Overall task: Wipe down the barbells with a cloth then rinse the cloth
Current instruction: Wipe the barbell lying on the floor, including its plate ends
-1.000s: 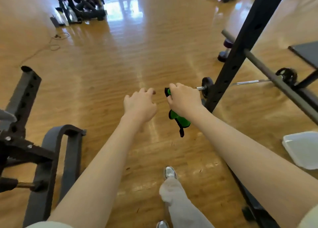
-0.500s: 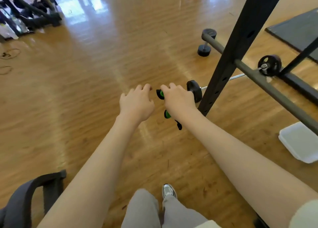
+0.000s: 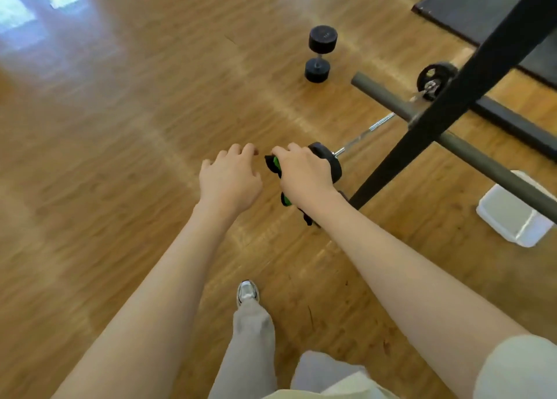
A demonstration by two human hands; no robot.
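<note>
A black dumbbell (image 3: 321,53) lies on the wood floor (image 3: 120,157), apart from a black rack post (image 3: 452,103) crossed by a grey bar (image 3: 470,154); a white tub (image 3: 512,215) sits under the bar, a dark mat (image 3: 470,7) beyond

The person's right hand (image 3: 304,177) held a crumpled green-and-black cloth (image 3: 274,165) just left of the black end plate of a chrome barbell (image 3: 327,160) lying on the wooden plank floor (image 3: 120,127). The left hand (image 3: 230,180) hovered just left of the cloth. The barbell ran back and right, passing behind a slanted black steel rack post (image 3: 452,97). A black round-headed dumbbell (image 3: 320,53) stood on the floor farther back. A white plastic tub (image 3: 512,218) sat to the right, under a grey horizontal rack bar (image 3: 488,163).
</note>
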